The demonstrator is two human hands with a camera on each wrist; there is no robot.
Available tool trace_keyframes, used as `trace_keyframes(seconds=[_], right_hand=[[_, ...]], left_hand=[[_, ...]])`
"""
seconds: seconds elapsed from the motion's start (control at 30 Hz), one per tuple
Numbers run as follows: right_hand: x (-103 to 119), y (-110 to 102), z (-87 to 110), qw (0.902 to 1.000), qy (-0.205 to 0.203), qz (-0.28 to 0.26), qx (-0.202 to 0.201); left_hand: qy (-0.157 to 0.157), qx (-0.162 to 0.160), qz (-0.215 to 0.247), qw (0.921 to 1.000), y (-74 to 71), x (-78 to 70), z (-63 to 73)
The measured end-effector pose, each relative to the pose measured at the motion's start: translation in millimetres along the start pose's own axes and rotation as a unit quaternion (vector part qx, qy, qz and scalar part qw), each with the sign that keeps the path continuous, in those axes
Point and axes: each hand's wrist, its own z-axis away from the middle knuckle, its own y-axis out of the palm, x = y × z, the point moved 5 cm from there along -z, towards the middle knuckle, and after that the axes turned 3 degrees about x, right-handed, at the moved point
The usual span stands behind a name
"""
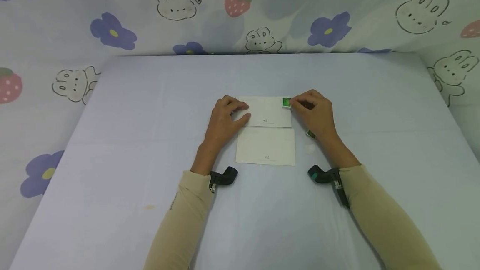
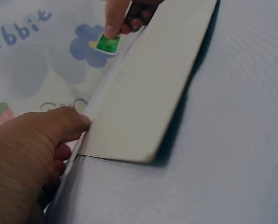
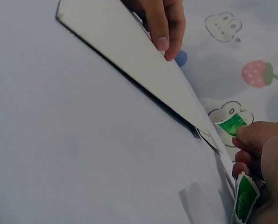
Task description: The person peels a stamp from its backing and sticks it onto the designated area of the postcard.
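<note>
My right hand [image 1: 318,113] pinches a small green stamp [image 1: 286,102] with a white border between thumb and fingertip. In the head view the stamp overlaps the upper right corner of a cream card [image 1: 264,111]; in the right wrist view [image 3: 231,124] it appears raised. My left hand [image 1: 225,118] rests on that card's left side, thumb and fingers spread apart. Just below lies a second cream card [image 1: 265,147], its top edge close along the first. Another green stamp [image 3: 246,198] lies on the table beneath my right wrist.
A small translucent piece [image 3: 197,203] lies near the second stamp. White cloth covers the table [image 1: 123,157], and a printed curtain [image 1: 210,24] with rabbits, flowers and strawberries hangs behind it. Dark camera mounts [image 1: 225,176] sit at both wrists.
</note>
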Motion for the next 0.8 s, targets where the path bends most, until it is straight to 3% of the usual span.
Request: trace_keyframes(seconds=[0.3, 0.8], right_hand=[[-0.3, 2.7, -6.3, 0.9998, 0.006, 0.016, 0.012], [4.7, 10.2, -5.0, 0.9962, -0.018, 0.081, 0.025]], left_hand=[[0.009, -0.005, -0.001, 0.9999, 0.1, -1.5, -0.4], [-0.004, -0.001, -0.005, 1.0, -0.1, 0.2, 0.4]])
